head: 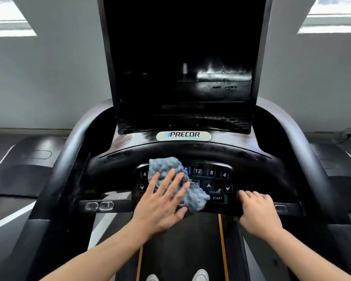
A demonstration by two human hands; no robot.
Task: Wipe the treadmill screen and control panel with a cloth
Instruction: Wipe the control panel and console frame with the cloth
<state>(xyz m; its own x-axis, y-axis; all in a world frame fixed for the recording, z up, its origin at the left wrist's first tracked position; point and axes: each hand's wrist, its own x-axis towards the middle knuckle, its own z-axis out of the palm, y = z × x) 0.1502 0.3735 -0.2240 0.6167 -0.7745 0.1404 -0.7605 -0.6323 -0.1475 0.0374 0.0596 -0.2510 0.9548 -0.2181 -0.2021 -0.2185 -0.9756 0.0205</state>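
1. The left hand lies flat with fingers spread wide, pressing a crumpled blue-and-white woven cloth onto the glossy black control panel of the treadmill.
2. The cloth covers the panel's left-middle keys; beside it the keys read "4", "12", "8", "4", with arrow keys and a "START" key just right of the cloth's lower edge.
3. The right hand curls its fingers over the panel's lower right edge, gripping it.
4. Above, a silver oval badge reads "PRECOR".
5. The large dark screen stands upright behind it, unlit, showing pale reflections low on the right.
6. An orange-striped black belt runs below.
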